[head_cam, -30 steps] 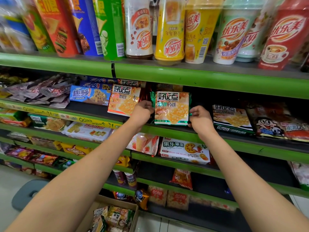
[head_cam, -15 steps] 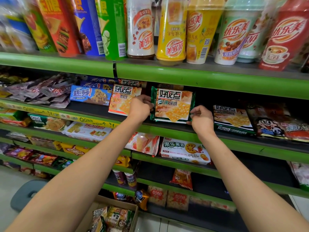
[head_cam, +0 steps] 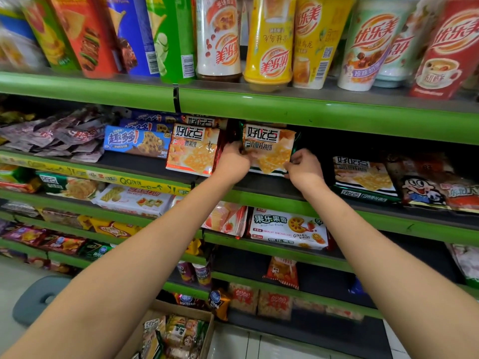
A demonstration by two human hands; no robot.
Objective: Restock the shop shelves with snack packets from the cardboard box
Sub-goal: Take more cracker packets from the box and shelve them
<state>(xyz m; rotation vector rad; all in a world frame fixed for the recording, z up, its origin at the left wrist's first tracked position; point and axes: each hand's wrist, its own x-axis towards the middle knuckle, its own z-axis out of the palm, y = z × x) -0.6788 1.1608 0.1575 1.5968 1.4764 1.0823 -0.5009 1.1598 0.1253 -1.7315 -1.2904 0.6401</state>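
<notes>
Gripping the green-edged cracker packet (head_cam: 269, 149) by both sides, your left hand (head_cam: 233, 161) and right hand (head_cam: 303, 168) have their fingers clamped on it. It stands on the green shelf (head_cam: 272, 196), just beside an orange cracker packet (head_cam: 193, 151). The cardboard box (head_cam: 178, 330) sits on the floor below.

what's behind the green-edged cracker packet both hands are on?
Behind the green-edged cracker packet, gripped by the left hand and right hand, only dark shelf recess shows to the right; the packet hides whatever is directly behind.
</notes>
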